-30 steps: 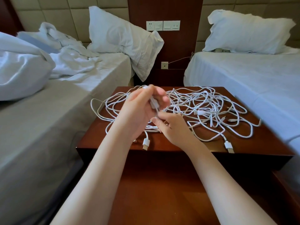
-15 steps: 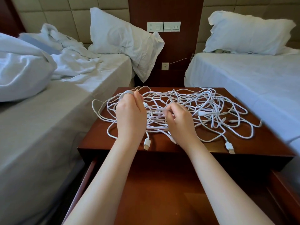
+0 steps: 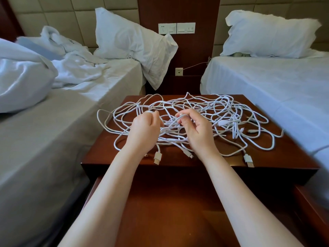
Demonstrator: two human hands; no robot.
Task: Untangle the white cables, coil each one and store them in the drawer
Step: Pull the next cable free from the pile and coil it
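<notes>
- Hotel-style room, padded beige wall. A dark red-brown wooden nightstand (image 3: 288,154) stands between two white-sheeted beds: left bed (image 3: 53,139) rumpled, right bed (image 3: 267,82) smooth.
- A white pillow on each: left pillow (image 3: 128,40) slumps over the mattress corner, right pillow (image 3: 267,34) lies flat.
- White wall switch plate (image 3: 177,28) on the wood panel behind the nightstand.
- A tangle of thin white cables (image 3: 231,118) is spread across most of the nightstand top, loops crossing one another. None is coiled.
- Two white USB plugs at the front edge: one (image 3: 158,157) just below the left wrist, one (image 3: 248,160) toward the right corner.
- Left hand (image 3: 144,132) is low in the middle of the tangle, fingers curled, a strand caught at thumb and forefinger.
- Right hand (image 3: 197,131) is just beside it, fingers bent, pinching a raised loop at the fingertips.
- The hands are near each other but apart.
- The wooden drawer (image 3: 169,202) is pulled open under the forearms; no cable in it.
</notes>
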